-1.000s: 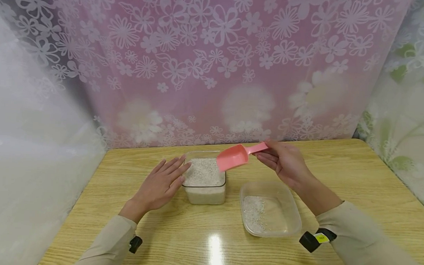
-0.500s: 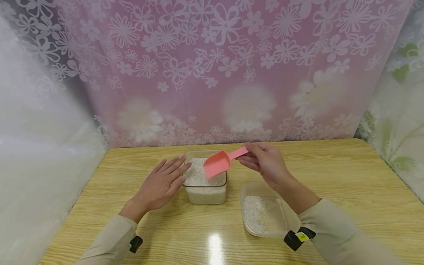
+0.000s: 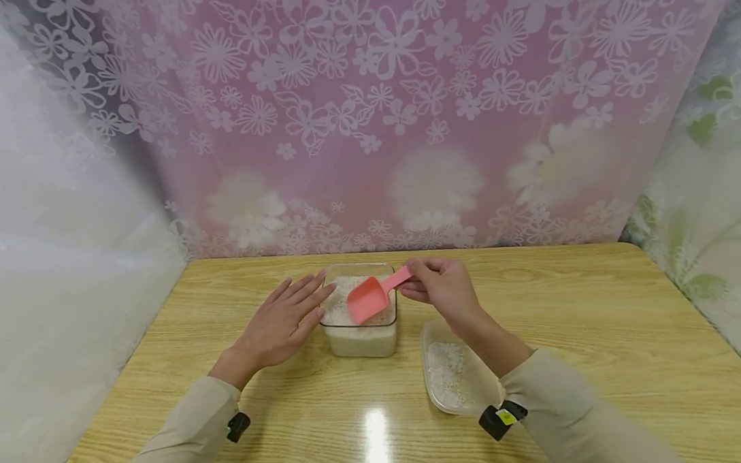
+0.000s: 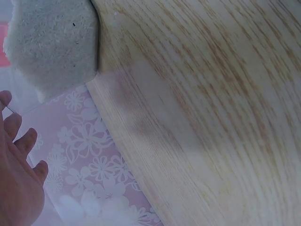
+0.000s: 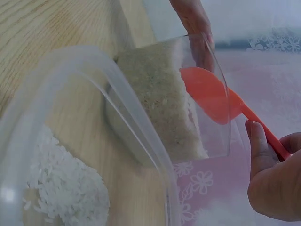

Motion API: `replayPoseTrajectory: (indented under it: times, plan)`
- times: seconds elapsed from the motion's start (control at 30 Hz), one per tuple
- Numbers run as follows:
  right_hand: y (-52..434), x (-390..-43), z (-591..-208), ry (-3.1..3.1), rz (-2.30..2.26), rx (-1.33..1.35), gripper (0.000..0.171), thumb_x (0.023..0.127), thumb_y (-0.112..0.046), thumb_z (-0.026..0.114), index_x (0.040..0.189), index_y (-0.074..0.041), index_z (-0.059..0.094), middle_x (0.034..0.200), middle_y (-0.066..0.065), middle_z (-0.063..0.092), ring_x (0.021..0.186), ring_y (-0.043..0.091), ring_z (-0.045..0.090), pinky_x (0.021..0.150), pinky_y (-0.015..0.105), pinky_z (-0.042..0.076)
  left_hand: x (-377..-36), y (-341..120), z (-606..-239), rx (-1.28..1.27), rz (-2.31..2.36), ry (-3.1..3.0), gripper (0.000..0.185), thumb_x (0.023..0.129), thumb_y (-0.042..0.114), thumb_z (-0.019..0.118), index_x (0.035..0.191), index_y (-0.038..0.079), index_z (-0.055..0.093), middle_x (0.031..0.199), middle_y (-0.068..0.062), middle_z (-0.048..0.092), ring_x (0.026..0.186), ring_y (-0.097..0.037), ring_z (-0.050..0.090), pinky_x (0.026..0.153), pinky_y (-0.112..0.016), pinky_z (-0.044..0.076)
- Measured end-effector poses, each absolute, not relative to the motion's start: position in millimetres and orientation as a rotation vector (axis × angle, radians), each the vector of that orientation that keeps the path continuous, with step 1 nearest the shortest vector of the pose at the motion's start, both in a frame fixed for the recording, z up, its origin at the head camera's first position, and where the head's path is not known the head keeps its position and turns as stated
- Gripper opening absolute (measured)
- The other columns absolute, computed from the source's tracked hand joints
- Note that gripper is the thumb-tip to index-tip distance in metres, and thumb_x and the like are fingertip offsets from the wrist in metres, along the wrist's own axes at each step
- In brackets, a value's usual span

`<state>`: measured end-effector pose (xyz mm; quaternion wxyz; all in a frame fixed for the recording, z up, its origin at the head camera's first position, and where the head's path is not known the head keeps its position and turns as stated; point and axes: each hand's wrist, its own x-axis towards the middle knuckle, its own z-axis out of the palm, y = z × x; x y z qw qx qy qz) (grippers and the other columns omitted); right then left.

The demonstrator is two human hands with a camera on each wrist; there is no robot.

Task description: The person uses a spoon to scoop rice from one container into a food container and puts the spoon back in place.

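A clear square container point(image 3: 358, 340) full of white rice stands mid-table; the same container point(image 5: 164, 108) fills the right wrist view. My right hand point(image 3: 440, 286) pinches the handle of a pink plastic scoop point(image 3: 368, 299), whose bowl dips into the rice at the container's right side. The scoop point(image 5: 211, 96) shows red behind the clear wall. My left hand point(image 3: 284, 317) lies flat with straight fingers against the container's left wall; its fingers point(image 4: 19, 141) show at the left edge. A shallow clear tray point(image 3: 447, 391) holds a small heap of rice point(image 5: 70, 188).
The wooden table point(image 3: 588, 321) has bare room to the right and in front. A floral pink curtain point(image 3: 380, 123) hangs close behind the container, and pale sheets close off both sides. Both sleeves are beige, with a dark wrist device point(image 3: 501, 419).
My right hand has carried the scoop left and down, from above the container's right rim into the rice. The forearm now covers part of the shallow tray. The left hand has stayed put.
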<state>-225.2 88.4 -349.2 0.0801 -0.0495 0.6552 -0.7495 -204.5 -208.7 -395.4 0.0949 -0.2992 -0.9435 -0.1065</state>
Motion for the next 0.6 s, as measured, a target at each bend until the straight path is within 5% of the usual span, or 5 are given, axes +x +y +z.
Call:
replayPoseTrajectory:
  times: [0.6]
  plan:
    - [67.9, -223.9, -358.4, 1.896, -2.226, -0.052, 0.03, 0.099, -0.014, 0.055, 0.116, 0.01, 0.061, 0.088, 0.017, 0.07, 0.075, 0.017, 0.07, 0.074, 0.03, 0.056, -204.7, -208.6, -397.1, -0.889, -0.317, -2.795, 0.05, 0.105, 0.042, 0.027, 0.152, 0.025, 0.027, 0.158, 0.003, 0.017, 0.143, -0.021, 0.018, 0.116, -0.043, 0.007]
